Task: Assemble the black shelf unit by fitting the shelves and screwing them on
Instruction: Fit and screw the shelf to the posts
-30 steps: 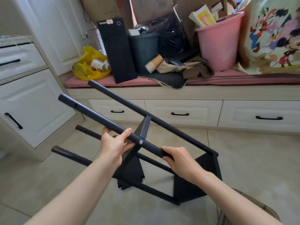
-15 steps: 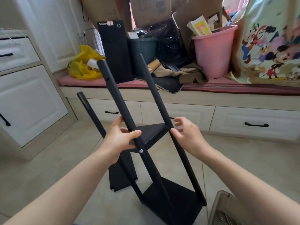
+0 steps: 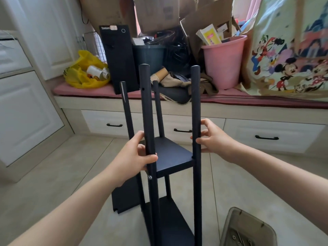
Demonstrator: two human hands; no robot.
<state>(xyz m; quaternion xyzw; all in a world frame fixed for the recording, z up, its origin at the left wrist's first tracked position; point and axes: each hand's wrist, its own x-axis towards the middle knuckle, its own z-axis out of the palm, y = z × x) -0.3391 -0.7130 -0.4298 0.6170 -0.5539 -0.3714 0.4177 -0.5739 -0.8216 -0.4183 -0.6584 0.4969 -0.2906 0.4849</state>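
A spare shelf point(image 3: 124, 197) is lying flat on the floor point(image 3: 53, 174) at the left, just beside the unit point(image 3: 170, 228), which is being steadied upright there on its four posts. The left post point(image 3: 146, 103) is being gripped by the left hand point(image 3: 134, 157), with fingers and thumb wrapped round it just above a screw point(image 3: 150, 177). An empty hole point(image 3: 142, 89) is showing higher up. Between the posts a fitted shelf point(image 3: 173, 153) is being carried level, and another is sitting at the foot. The right post point(image 3: 195, 96) is being held lightly by the right hand point(image 3: 213, 137), with the thumb above and fingertips curled across it. At the lower right, screws are being kept in a tray point(image 3: 252, 222).

The unit is being judged light but stiff. It is made of thin tubes and flat panels, and is tall and narrow, so it is easily tipped. The painted tubes are probably a little slick, so a wrapped grip is being favoured over fingertips. Hold is best being taken on two posts at mid-height, close to a screwed shelf, where the frame is being braced against twisting.
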